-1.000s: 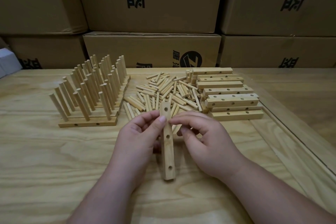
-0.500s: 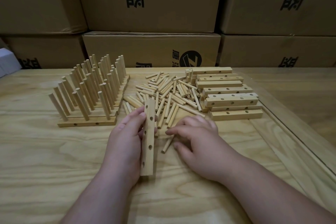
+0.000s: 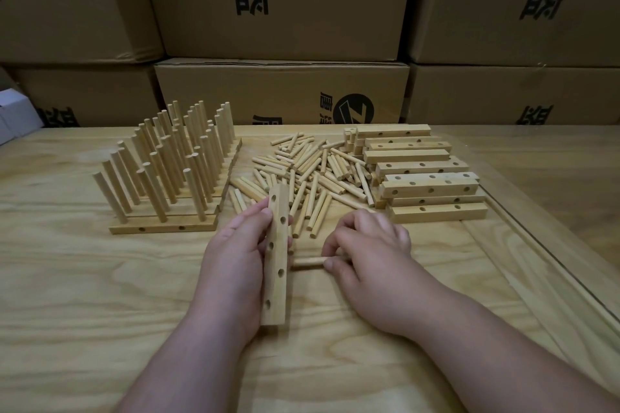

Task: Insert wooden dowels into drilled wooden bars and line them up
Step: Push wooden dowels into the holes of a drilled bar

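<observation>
At the far left edge a pale grey box (image 3: 15, 117) pokes in against the stacked brown cardboard cartons (image 3: 278, 0) printed with black characters. On the grainy, light plywood table (image 3: 84, 295), the finished bars (image 3: 164, 228) lie side by side in a flat row, each bristling with smooth round dowels that stand upright and lean slightly outward in this wide-angle view; two small side holes show on the nearest bar's front face.

The left hand (image 3: 235, 255) grips a square-section drilled bar (image 3: 277, 255) lengthwise, fingers curled round its left side, the bar running away from the person with five round holes facing right; every hole is unfilled. Just right of it, a single dowel (image 3: 308, 261) lies crosswise, its left end close to the bar's fourth hole, pinched at its other end between the thumb and fingertips of the right hand (image 3: 372, 251), which is curled narrowly over it.

Behind the hands sprawls a loose heap of short cylindrical dowels (image 3: 312, 171), crisscrossed. At right sits a stack of undowelled bars (image 3: 422, 181), straight-edged, matt, with drilled holes along their faces.
</observation>
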Action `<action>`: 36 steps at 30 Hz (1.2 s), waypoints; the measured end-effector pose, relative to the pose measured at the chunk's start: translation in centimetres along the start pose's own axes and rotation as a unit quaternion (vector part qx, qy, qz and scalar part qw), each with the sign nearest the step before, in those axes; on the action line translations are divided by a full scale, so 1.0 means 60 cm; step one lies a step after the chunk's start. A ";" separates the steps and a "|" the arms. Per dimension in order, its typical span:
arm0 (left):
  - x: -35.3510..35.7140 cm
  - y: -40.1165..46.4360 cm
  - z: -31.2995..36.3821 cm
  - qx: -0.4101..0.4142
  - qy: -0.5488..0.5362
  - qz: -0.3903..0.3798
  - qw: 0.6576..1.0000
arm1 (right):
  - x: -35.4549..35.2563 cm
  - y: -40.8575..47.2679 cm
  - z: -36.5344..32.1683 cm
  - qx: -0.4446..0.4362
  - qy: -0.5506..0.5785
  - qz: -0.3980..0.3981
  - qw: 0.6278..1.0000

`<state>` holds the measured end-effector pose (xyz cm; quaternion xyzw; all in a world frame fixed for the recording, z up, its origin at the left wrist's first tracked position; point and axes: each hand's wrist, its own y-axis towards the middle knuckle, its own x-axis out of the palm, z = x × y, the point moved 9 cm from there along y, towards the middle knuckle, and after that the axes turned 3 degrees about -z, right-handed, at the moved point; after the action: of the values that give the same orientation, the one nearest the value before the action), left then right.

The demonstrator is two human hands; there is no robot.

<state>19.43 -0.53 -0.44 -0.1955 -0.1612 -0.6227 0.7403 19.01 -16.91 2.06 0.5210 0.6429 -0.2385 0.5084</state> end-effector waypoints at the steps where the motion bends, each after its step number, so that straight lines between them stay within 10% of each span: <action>1: 0.001 -0.001 0.000 0.000 0.001 -0.001 1.000 | -0.005 0.001 -0.002 -0.008 0.006 0.011 1.000; 14: 0.018 -0.009 -0.001 0.006 0.023 -0.041 0.999 | -0.089 -0.024 -0.015 -0.078 0.186 0.244 0.948; 36: 0.024 -0.019 0.005 0.010 0.113 -0.063 0.992 | -0.082 -0.019 -0.004 -0.063 0.216 0.222 0.949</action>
<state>18.55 -1.81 0.60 -0.1058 -0.0947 -0.6848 0.7147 17.54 -19.21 6.34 0.6568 0.6190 0.0397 0.4289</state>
